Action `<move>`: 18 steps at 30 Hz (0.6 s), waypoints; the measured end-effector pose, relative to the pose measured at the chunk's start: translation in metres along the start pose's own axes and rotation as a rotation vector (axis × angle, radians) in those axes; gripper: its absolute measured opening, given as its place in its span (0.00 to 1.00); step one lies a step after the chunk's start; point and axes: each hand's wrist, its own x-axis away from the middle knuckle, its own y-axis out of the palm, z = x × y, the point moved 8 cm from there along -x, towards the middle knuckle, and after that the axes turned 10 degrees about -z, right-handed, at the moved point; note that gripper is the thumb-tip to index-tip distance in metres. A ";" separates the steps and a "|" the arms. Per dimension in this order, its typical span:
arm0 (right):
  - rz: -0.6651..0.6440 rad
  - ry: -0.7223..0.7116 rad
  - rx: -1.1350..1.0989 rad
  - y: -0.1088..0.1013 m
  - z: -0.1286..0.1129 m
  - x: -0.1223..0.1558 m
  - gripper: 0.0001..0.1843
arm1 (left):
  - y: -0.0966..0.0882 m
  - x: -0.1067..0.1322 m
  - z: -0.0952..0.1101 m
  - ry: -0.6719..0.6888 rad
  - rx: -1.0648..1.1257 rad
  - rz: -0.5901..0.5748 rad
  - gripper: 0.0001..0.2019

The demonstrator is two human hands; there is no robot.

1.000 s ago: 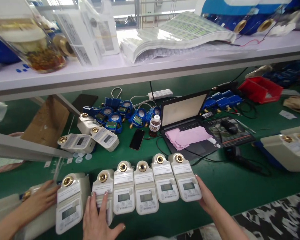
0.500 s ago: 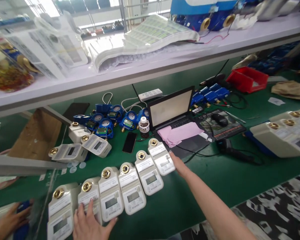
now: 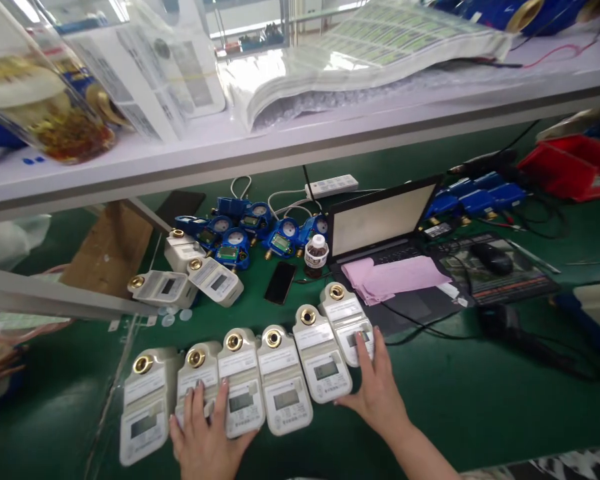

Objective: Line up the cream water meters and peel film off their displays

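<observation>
Several off-white meters with brass threaded ports and small grey displays lie side by side in a slanting row. My left hand (image 3: 207, 430) rests palm down with fingers spread over the second meter (image 3: 199, 373) from the left and the edge of the third meter (image 3: 237, 377). My right hand (image 3: 375, 387) touches the display end of the rightmost meter (image 3: 343, 313) with its fingertips. Its thumb reaches out beside the lower corner of the neighbouring meter (image 3: 323, 353). The leftmost meter (image 3: 143, 413) and a middle meter (image 3: 285, 380) are untouched.
Behind the row are more off-white meters (image 3: 215, 283), blue meters (image 3: 283, 237), a phone (image 3: 280, 283), a small bottle (image 3: 316, 253) and a laptop (image 3: 380, 217) with pink cloth (image 3: 393, 277). A scanner (image 3: 530, 340) lies right. Overhead runs a shelf (image 3: 300, 143). Another person's hand (image 3: 0, 363) is at far left.
My right hand has moved from the rightmost meter's right side onto its lower face. My left hand has shifted to reach the third meter too. The view has swung left.
</observation>
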 end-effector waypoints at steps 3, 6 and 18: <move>0.069 -0.010 -0.001 0.001 -0.002 -0.004 0.63 | -0.003 -0.009 0.001 0.005 0.014 -0.011 0.37; 0.153 0.016 -0.001 0.001 -0.002 -0.009 0.56 | -0.005 -0.021 0.001 0.009 -0.007 -0.002 0.37; -0.069 -0.328 0.179 0.027 -0.080 0.025 0.66 | -0.011 -0.035 0.004 0.045 -0.035 0.044 0.37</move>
